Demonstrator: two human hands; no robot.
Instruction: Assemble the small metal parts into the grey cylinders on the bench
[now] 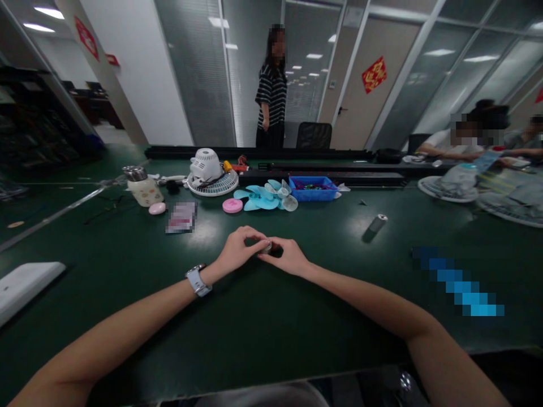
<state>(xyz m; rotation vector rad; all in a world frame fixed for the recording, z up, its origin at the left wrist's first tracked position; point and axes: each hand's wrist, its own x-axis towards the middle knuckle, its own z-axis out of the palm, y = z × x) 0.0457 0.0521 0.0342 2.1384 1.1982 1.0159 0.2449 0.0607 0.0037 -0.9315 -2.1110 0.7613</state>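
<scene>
My left hand [242,249] and my right hand [291,257] meet over the middle of the green table [263,333]. Their curved fingers and thumbs close around a small grey round part [267,247] at or just above the tabletop; its exact kind is mostly hidden by the fingers. A watch with a pale strap [198,280] is on my left wrist. To the right, apart from both hands, a small metal cylinder [377,223] rests on the table. Beyond my hands lie light-blue fan blades [265,196] and a pink round disc [232,206].
At the back are a white fan housing [206,165] on its grille, a blue bin [314,189] with wires, and a cream bottle [143,189]. Fan grilles [449,189] stand far right. A person in a striped top [271,93] stands behind the table; others sit at right.
</scene>
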